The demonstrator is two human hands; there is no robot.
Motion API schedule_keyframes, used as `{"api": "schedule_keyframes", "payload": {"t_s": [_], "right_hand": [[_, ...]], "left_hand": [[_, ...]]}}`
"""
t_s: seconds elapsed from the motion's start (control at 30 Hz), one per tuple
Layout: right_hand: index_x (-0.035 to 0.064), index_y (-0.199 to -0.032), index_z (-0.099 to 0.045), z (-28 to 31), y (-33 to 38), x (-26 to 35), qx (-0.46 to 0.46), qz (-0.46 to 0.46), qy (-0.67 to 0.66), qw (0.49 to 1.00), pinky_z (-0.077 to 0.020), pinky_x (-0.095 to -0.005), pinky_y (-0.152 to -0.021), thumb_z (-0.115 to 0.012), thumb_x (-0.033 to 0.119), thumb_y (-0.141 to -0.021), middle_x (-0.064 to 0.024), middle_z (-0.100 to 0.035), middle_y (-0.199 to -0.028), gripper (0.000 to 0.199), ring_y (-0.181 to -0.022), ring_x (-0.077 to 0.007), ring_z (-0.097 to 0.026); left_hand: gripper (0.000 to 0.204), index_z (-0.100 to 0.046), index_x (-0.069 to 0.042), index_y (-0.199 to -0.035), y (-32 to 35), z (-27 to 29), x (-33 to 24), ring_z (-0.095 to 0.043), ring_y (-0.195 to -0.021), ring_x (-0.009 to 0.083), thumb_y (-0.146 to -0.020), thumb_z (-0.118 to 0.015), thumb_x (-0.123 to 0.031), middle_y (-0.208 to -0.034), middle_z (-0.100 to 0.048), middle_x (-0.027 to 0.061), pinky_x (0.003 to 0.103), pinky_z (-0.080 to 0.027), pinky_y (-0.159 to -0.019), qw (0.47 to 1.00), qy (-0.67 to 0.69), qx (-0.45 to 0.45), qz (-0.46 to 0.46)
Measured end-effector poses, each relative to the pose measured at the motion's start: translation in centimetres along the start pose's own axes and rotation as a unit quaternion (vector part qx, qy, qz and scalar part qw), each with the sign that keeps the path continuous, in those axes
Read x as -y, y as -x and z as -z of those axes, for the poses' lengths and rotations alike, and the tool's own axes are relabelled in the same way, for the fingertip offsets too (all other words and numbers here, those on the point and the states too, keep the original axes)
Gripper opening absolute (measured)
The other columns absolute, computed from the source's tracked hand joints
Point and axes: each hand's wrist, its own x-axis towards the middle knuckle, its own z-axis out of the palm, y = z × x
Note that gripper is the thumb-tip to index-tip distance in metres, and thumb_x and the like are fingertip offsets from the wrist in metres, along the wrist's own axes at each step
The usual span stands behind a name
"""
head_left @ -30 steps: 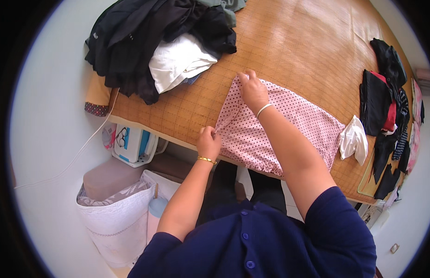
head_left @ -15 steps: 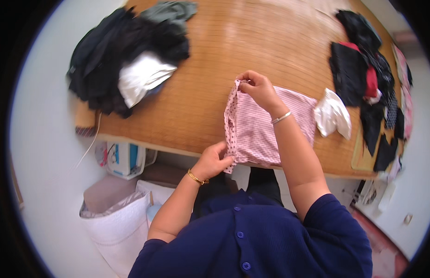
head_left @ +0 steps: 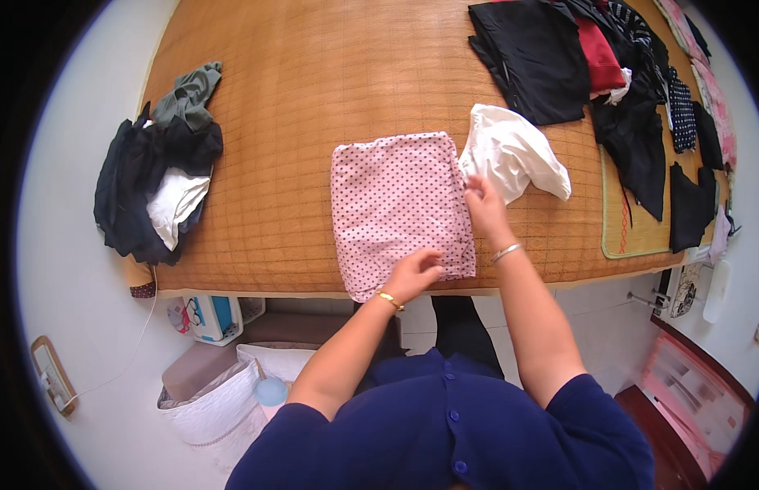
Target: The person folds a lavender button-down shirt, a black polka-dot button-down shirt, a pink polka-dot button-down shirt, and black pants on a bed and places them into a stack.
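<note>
Head view, item: pink dotted garment [head_left: 400, 208], now a flat folded rectangle lying near the front edge of the woven mat [head_left: 314, 98]; half a second ago it was lifted and held open between both hands. Fold judged complete; pressing flat in hand. Left hand [head_left: 414, 273]: fingers curled, resting on the garment's near edge, grasping nothing. Right hand [head_left: 482, 204]: fingertips pinching the right edge. White cloth [head_left: 514, 155]: crumpled, touching the garment's right side. Dark clothes heap [head_left: 155, 188]: left edge of mat. Folded dark garments [head_left: 551, 57]: far right.
</note>
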Motion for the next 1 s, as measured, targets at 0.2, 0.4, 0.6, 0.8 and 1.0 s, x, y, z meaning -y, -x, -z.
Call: {"api": "schedule_keyframes", "payload": {"t_s": [0.2,0.4,0.6,0.8,1.0], "right_hand": [[-0.0013,-0.113,-0.051,-1.1,6.3,-0.5,-0.050,-0.024,0.155,0.986,-0.0479,-0.0390,-0.082,-0.067,0.023,-0.074,-0.0196,-0.061,-0.102,0.049,-0.091,-0.0312,-0.060],[0.0011,-0.102,-0.050,-3.0,7.9,0.4,-0.038,-0.040,0.243,0.968,-0.0486,-0.0456,-0.076,-0.069,0.033,-0.072,-0.0239,-0.063,-0.094,0.048,-0.086,-0.0411,-0.061],[0.0004,-0.110,-0.051,-4.7,8.2,-0.3,-0.004,-0.058,0.167,0.984,-0.0498,-0.0413,-0.077,-0.067,0.025,-0.073,-0.0250,-0.064,-0.094,0.047,-0.086,-0.0390,-0.062],[-0.0008,-0.118,-0.053,-5.8,7.5,-2.6,0.042,-0.108,-0.147,0.982,-0.0460,-0.0338,-0.086,-0.062,0.016,-0.077,-0.0119,-0.062,-0.111,0.046,-0.100,-0.0198,-0.058],[-0.0024,-0.117,-0.051,-3.1,10.0,2.6,0.064,-0.171,-0.307,0.934,-0.0523,-0.0335,-0.075,-0.052,0.005,-0.087,-0.0126,-0.062,-0.106,0.031,-0.087,-0.0196,-0.063]], "left_hand": [[0.038,-0.055,-0.006,-0.116,-0.3,8.4,-2.7,-0.050,-0.113,0.0305,-0.079,-0.061,-0.009,-0.122,-0.053,0.0158,0.037,-0.040,-0.097,0.868,-0.289,-0.401,-0.052],[0.056,-0.043,-0.008,-0.131,-6.0,13.3,-4.7,-0.028,-0.132,0.0332,-0.078,-0.061,-0.017,-0.143,-0.031,0.0161,0.040,-0.025,-0.109,0.773,-0.515,-0.324,-0.180],[0.059,-0.043,-0.005,-0.130,-6.9,14.9,-3.5,-0.032,-0.129,0.0362,-0.076,-0.063,-0.019,-0.142,-0.032,0.0194,0.042,-0.029,-0.107,0.847,-0.400,-0.316,-0.151],[0.056,-0.047,0.003,-0.123,-1.5,14.2,3.9,-0.055,-0.106,0.0285,-0.077,-0.066,-0.023,-0.125,-0.051,0.0213,0.038,-0.045,-0.089,0.943,-0.099,-0.315,0.035],[0.044,-0.053,0.005,-0.115,2.4,11.3,2.3,-0.062,-0.092,0.0260,-0.079,-0.068,-0.016,-0.107,-0.063,0.0168,0.038,-0.051,-0.081,0.946,0.180,-0.183,0.199]]}}
